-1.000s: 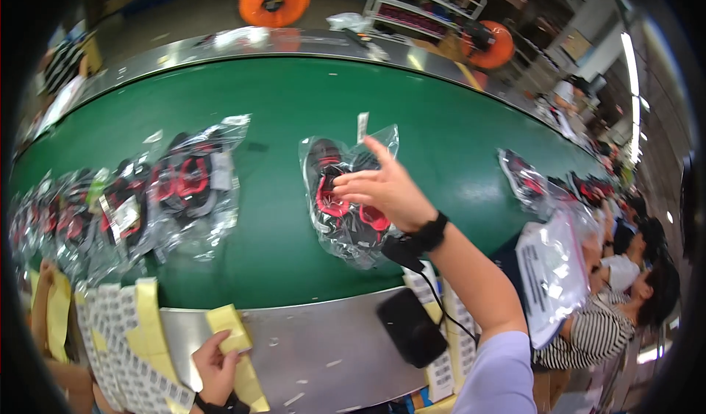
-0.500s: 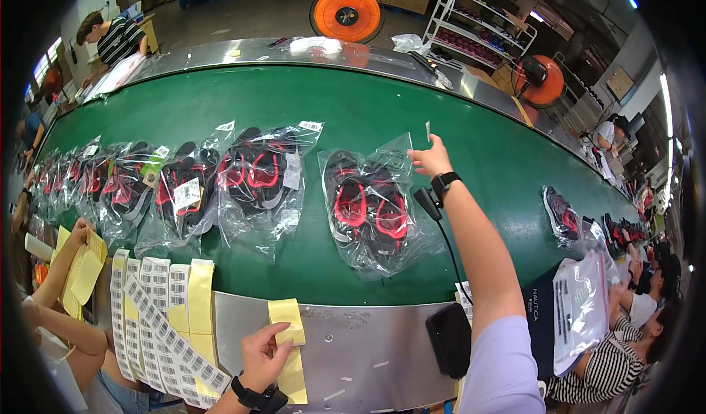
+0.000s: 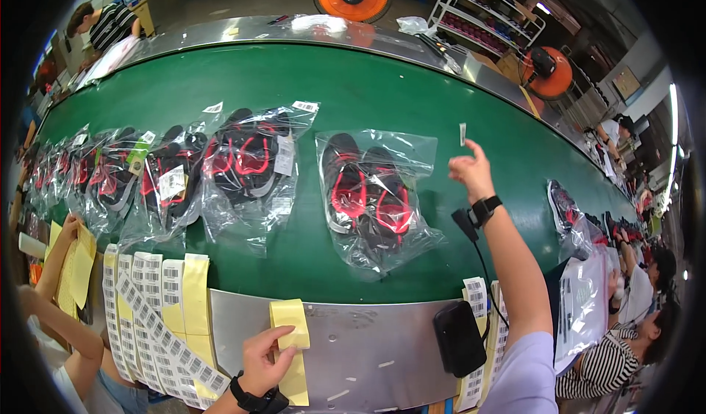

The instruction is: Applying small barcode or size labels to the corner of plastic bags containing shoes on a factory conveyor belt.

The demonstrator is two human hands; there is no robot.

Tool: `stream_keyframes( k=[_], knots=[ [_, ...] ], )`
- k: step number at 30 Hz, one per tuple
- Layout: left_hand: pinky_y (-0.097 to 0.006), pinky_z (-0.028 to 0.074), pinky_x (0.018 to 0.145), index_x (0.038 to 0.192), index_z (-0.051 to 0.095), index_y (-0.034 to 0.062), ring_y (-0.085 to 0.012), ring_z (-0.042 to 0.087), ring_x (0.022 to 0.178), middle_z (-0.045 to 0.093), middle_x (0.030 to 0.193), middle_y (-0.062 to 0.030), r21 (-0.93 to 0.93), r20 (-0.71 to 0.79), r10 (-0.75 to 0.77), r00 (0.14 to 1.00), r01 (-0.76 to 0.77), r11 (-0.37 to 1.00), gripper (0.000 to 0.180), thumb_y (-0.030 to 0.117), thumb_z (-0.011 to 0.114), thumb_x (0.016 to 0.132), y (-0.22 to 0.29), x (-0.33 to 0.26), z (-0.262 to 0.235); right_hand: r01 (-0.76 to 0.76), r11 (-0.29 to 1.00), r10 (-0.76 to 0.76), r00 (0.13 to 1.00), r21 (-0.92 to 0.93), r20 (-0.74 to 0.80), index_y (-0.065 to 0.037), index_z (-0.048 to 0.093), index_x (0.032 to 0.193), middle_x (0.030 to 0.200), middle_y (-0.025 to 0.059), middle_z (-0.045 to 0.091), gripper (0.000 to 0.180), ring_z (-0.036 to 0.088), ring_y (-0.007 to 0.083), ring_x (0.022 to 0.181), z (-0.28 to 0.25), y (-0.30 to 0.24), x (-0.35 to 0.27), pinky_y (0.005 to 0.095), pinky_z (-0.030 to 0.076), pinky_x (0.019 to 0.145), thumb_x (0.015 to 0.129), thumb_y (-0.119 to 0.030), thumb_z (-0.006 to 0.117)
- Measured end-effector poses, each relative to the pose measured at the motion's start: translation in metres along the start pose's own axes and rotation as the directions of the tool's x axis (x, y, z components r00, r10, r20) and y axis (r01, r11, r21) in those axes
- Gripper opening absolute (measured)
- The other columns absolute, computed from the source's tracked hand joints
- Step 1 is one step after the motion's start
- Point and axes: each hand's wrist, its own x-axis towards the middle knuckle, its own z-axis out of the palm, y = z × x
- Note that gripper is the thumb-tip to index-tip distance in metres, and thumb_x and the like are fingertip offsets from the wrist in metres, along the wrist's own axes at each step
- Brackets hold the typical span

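Observation:
My right hand hovers over the green belt with a small white label at the tip of its raised index finger; the other fingers are curled. Just left of it lies a pair of black and red shoes in a clear plastic bag, the bag's flap spread toward the hand. Low on the metal ledge, my left hand pinches a yellow backing strip between thumb and fingers. Both wrists carry black bands.
More bagged shoes line the green belt to the left. Barcode label strips cover the ledge at left. A black box-shaped device with a cable sits at right. Co-workers sit on both sides.
My right hand has moved right, away from the bagged shoes, carrying the small label. The bag's flap has settled flatter. My left hand stays on the yellow strip. The view has tilted slightly.

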Motion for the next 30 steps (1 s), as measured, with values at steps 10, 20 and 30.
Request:
stream_keyframes(
  k=[10, 20, 30],
  knots=[
    [-0.022, 0.041, 0.057, 0.104, 0.066, -0.004, -0.0108, 0.052, 0.063, 0.066, 0.083, -0.01, 0.064, -0.009, -0.02, 1.0, 0.021, 0.998, 0.031, 0.0, 0.07, 0.074, -0.008, -0.001, 0.0, 0.138, 0.911, -0.025, 0.959, -0.39, 0.281, -0.002, 0.064, 0.083, 0.08, 0.0027, 0.062, 0.01, 0.055, 0.0118, 0.078, 0.039, -0.046, 0.067, 0.0255, 0.044, 0.071, 0.079, -0.009, 0.07],
    [-0.022, 0.039, 0.054, 0.103, 0.068, -0.0015, -0.0093, 0.05, 0.059, 0.065, 0.078, -0.0074, 0.117, -0.04, 0.038, 0.998, -0.033, 0.993, 0.026, 0.004, 0.071, 0.077, -0.007, 0.001, 0.003, -0.029, 0.887, 0.202, 0.921, -0.46, 0.332, -0.004, 0.058, 0.074, 0.067, 0.0047, 0.06, 0.012, 0.06, 0.0149, 0.059, 0.052, -0.016, 0.1, 0.0299, 0.051, 0.052, 0.075, -0.003, 0.07],
    [-0.022, 0.034, 0.046, 0.1, 0.069, -0.0001, -0.0056, 0.045, 0.052, 0.057, 0.068, -0.003, 0.067, -0.031, 0.068, 0.997, -0.066, 0.996, 0.021, 0.005, 0.069, 0.08, -0.014, 0.007, 0.007, 0.125, 0.827, -0.073, 0.991, -0.548, 0.115, -0.001, 0.062, 0.091, 0.072, 0.0089, 0.066, 0.026, 0.065, 0.0173, 0.067, 0.05, -0.008, 0.063, 0.0308, 0.052, 0.061, 0.067, 0.0, 0.073]
  ],
)
